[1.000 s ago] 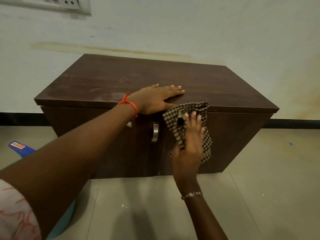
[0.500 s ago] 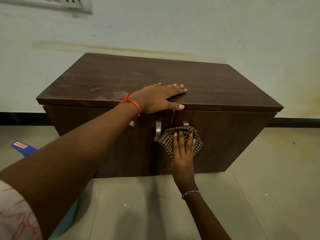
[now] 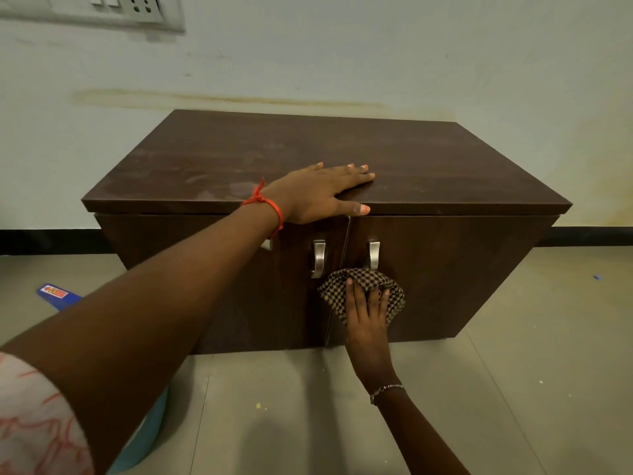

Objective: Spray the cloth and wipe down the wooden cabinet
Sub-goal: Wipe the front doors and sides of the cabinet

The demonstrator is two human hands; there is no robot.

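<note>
A low dark wooden cabinet [image 3: 428,173] with two front doors stands on the floor against the wall. My left hand [image 3: 318,192] lies flat, fingers apart, on the front edge of its dusty top. My right hand [image 3: 366,313] presses a brown checked cloth [image 3: 363,281] against the right door, just below the two metal handles [image 3: 318,258]. The cloth is bunched under my fingers. No spray bottle is in view.
A blue object [image 3: 56,294] with an orange label lies on the floor at the left. A light-blue thing [image 3: 144,437] shows under my left arm. A switchboard [image 3: 102,8] is on the wall above. Tiled floor surrounds the cabinet.
My right hand has slid the cloth down the right door from the top edge to below the handles, uncovering the right handle. My left hand has stayed on the top.
</note>
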